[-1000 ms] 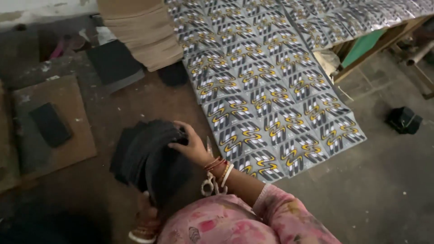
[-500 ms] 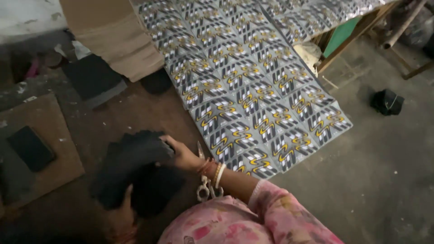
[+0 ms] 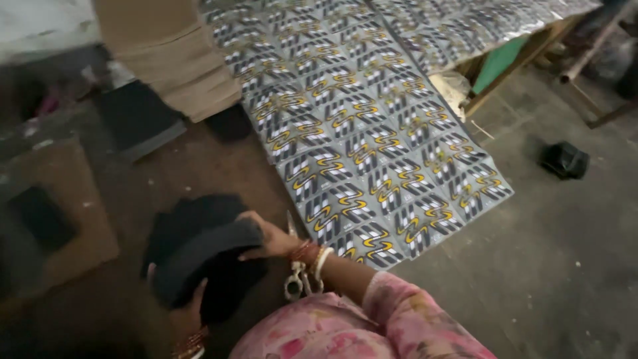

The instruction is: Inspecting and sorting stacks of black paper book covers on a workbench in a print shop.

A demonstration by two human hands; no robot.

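Both hands grasp a stack of dark pads [image 3: 199, 256] near the person: the right hand [image 3: 269, 237] grips its top right edge, the left hand [image 3: 186, 312] clutches it from below. The patterned sheet [image 3: 372, 126] lies just right, brown cardboard [image 3: 166, 53] far left.

My two hands, left [image 3: 189, 312] and right [image 3: 266, 239], share a grip on one dark bundle [image 3: 199, 256]. One pair of scissors [image 3: 296, 282] hangs by my right wrist. One big patterned sheet [image 3: 372, 126] runs from near me to the far right, its printed panels too many to count. One tan stack [image 3: 173, 60] sits far left. Two brown boards lie left; the larger [image 3: 73, 219] carries one dark pad [image 3: 41, 216]. One black lump [image 3: 563, 160] lies right.
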